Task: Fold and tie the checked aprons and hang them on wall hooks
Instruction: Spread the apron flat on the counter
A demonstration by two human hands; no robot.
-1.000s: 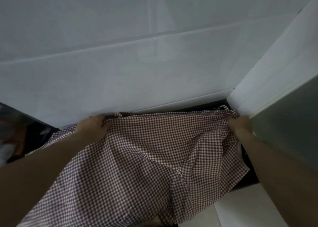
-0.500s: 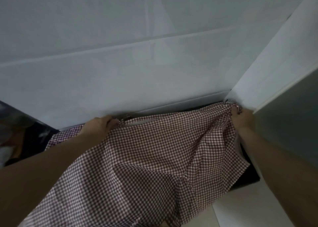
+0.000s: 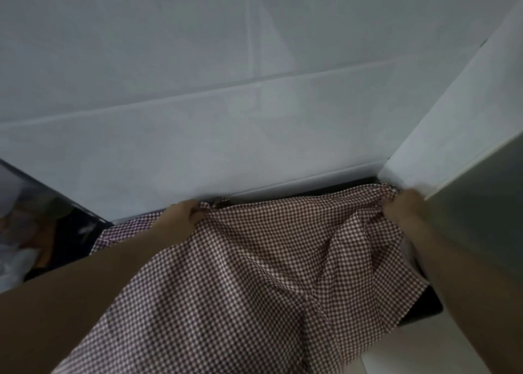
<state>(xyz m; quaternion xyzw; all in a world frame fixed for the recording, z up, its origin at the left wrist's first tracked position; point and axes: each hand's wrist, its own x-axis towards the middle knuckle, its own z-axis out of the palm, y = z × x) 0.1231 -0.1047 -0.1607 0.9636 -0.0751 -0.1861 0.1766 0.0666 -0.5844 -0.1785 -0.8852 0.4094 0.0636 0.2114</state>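
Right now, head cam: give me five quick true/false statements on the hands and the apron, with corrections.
1. Both hands grip the apron. True: the left hand and the right hand each hold its top edge.
2. The apron is plain blue. False: it is red-and-white checked.
3. The apron hangs on a wall hook. False: no hook is in view; it is spread between the hands.
4. The right hand is near the corner where the wall meets a side panel. True.
5. The apron is neatly folded. False: it is loose and rumpled.
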